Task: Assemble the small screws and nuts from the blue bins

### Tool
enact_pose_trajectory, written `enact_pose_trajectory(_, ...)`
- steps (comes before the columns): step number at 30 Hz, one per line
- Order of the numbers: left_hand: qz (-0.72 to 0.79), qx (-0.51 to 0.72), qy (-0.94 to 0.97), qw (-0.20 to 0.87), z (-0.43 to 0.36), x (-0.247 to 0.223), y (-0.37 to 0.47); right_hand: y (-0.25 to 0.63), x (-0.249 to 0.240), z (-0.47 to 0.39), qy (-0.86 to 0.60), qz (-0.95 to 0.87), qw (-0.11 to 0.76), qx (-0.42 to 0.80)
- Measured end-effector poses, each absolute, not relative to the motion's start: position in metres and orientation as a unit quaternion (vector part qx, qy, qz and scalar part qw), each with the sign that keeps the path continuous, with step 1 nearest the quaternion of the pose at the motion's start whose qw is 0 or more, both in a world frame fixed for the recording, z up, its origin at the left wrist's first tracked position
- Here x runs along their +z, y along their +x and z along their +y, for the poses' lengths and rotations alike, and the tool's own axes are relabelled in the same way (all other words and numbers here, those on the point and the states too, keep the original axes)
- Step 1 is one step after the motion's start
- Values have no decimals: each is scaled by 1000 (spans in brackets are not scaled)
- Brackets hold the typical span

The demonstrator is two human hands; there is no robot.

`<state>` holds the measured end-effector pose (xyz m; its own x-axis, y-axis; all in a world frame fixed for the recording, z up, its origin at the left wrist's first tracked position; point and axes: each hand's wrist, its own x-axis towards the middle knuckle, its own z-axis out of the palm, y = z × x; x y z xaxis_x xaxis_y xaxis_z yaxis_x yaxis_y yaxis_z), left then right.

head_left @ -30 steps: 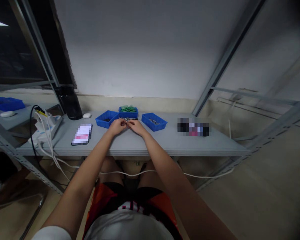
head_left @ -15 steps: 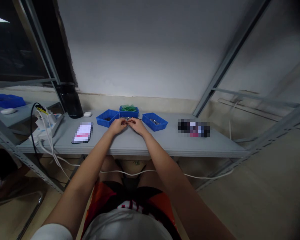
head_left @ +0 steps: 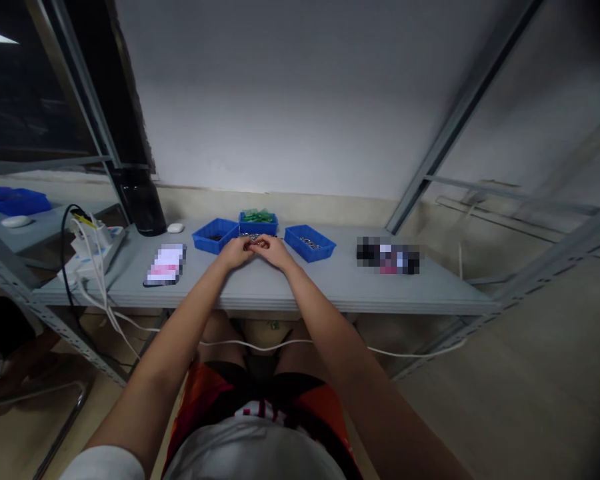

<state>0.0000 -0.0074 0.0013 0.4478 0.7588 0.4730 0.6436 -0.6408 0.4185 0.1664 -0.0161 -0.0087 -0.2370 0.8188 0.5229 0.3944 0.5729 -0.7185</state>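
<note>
My left hand (head_left: 236, 251) and my right hand (head_left: 273, 249) meet over the grey tabletop (head_left: 260, 287). Both are closed, fingertips pinched together; whatever lies between them is too small to name. Just behind the fingers is a pile of small shiny metal pieces (head_left: 251, 236), partly covered by my hands. A blue bin (head_left: 200, 244) with dark small pieces stands left of my left hand. Right of my right hand sits another blue bin (head_left: 325, 253), holding small metallic parts (head_left: 309, 243). Behind the pile, a third blue bin (head_left: 259, 228) contains green pieces (head_left: 257, 216).
A blurred-out phone (head_left: 166, 265) lies on the left, near a white case (head_left: 175, 228) and a black bottle (head_left: 143, 200). A power strip (head_left: 95, 259) with cables occupies the left end. At right lies a pixelated dark object (head_left: 388, 257). Metal shelf posts (head_left: 460, 120) frame the table.
My fingers have shifted slightly, with the fingertips drawn closer together. Both arms and the bins are in the same places.
</note>
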Motion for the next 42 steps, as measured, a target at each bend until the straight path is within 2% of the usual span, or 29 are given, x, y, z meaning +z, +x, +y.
enact_pose_trajectory(12, 421, 336, 837, 92, -9, 5, 2, 169, -11, -7, -448, -725, 494, 174)
enact_pose_trajectory(19, 429, 372, 819, 85, -6, 4, 1, 170, -14, -5, -449, -725, 476, 215)
enact_pose_trajectory(25, 438, 406, 797, 83, -9, 7, 2, 170, -17, -3, -444, -754, 450, 180)
enact_pose_trajectory(30, 429, 409, 801, 82, -11, 8, 3, 170, -18, -3, -415, -791, 416, 171)
enact_pose_trajectory(42, 382, 409, 824, 94, -11, 7, 2, 169, -16, -8, -413, -793, 406, 187)
